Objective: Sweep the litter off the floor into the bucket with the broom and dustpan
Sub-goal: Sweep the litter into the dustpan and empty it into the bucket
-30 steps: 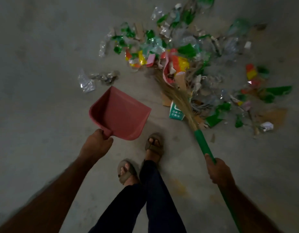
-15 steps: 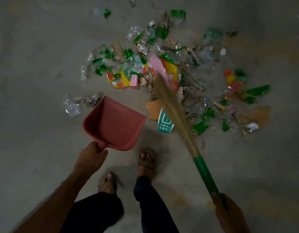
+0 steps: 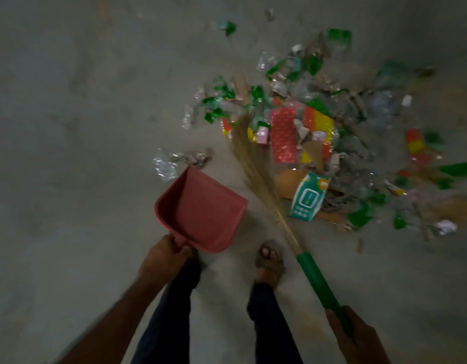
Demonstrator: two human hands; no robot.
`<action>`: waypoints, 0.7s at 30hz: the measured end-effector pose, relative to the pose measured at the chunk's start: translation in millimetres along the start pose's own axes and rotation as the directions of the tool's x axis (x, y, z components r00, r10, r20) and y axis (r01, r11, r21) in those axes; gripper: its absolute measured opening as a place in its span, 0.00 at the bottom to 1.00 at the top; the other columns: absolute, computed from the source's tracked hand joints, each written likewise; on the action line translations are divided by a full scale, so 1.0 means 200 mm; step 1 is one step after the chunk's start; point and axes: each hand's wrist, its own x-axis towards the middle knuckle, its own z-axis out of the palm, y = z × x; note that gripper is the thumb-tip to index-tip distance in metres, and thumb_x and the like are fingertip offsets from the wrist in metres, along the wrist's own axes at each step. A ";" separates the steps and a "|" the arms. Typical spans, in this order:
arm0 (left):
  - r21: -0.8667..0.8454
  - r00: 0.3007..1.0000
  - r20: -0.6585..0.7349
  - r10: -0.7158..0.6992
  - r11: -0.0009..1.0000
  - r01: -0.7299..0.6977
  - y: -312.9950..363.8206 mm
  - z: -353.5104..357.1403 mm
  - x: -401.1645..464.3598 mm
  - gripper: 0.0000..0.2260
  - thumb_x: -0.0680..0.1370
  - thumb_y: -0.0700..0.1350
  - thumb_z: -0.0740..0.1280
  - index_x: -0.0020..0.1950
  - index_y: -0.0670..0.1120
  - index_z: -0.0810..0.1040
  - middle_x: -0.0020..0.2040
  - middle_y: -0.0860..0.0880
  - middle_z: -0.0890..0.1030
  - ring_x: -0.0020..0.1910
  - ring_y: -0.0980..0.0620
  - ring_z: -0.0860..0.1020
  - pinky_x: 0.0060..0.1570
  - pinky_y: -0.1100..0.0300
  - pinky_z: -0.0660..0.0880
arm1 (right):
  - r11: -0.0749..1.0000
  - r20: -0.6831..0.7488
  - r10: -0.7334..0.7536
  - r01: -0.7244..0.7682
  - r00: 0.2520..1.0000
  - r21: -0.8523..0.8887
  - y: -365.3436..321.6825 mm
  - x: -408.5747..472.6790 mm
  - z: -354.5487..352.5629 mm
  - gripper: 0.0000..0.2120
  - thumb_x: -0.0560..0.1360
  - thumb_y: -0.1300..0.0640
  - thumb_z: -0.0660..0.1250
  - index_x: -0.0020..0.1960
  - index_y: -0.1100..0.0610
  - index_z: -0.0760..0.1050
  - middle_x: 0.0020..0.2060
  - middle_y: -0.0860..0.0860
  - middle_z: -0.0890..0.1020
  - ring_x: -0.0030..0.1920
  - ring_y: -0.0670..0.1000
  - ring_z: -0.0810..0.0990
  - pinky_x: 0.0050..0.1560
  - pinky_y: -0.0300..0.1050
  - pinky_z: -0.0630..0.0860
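My left hand (image 3: 165, 257) grips the handle of a pink dustpan (image 3: 200, 210), held above the grey floor with its open mouth towards the upper right. A grass broom (image 3: 256, 166) with a green handle (image 3: 319, 282) slants up and left from my right hand (image 3: 354, 334), which grips the handle at the bottom right. Its bristle tips lie at the left edge of a wide litter pile (image 3: 319, 132) of green, pink, yellow and clear wrappers and cardboard. A teal packet (image 3: 307, 197) lies just right of the bristles. No bucket is in view.
A clump of clear plastic and crumpled foil (image 3: 179, 161) lies just beyond the dustpan. My sandalled foot (image 3: 269, 260) stands between dustpan and broom handle. Bare concrete floor (image 3: 69, 127) spreads to the left. Stray green scraps (image 3: 228, 27) lie farther off.
The broom head has swung left from the middle of the pile to its left edge. The view has shifted so the pile sits farther right, and I have stepped.
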 end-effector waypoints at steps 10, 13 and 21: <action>0.121 0.990 -0.010 -0.138 0.983 0.138 -0.74 -0.56 0.05 0.09 0.75 0.49 0.66 0.49 0.46 0.73 0.46 0.46 0.80 0.45 0.45 0.78 0.40 0.56 0.70 | 0.754 0.041 -0.374 0.329 0.927 -0.568 -0.83 0.12 0.63 0.29 0.76 0.30 0.53 0.69 0.46 0.68 0.58 0.51 0.80 0.55 0.54 0.81 0.52 0.48 0.77; 0.185 0.990 -0.013 -0.138 0.973 0.138 -0.85 -0.64 0.14 0.10 0.76 0.49 0.67 0.52 0.44 0.73 0.48 0.44 0.80 0.46 0.44 0.78 0.41 0.56 0.70 | 0.746 0.085 -0.340 0.323 0.937 -0.582 -1.05 0.22 0.81 0.27 0.76 0.32 0.52 0.59 0.51 0.73 0.55 0.55 0.78 0.57 0.58 0.78 0.57 0.52 0.75; 0.193 0.999 -0.028 -0.031 0.981 0.035 -0.65 -0.56 0.33 0.09 0.76 0.47 0.67 0.51 0.43 0.73 0.45 0.43 0.80 0.45 0.41 0.78 0.44 0.52 0.74 | 0.960 -0.064 -0.007 -0.011 0.998 -0.280 -0.97 0.40 0.89 0.30 0.77 0.32 0.53 0.58 0.55 0.77 0.54 0.56 0.82 0.53 0.59 0.81 0.46 0.47 0.72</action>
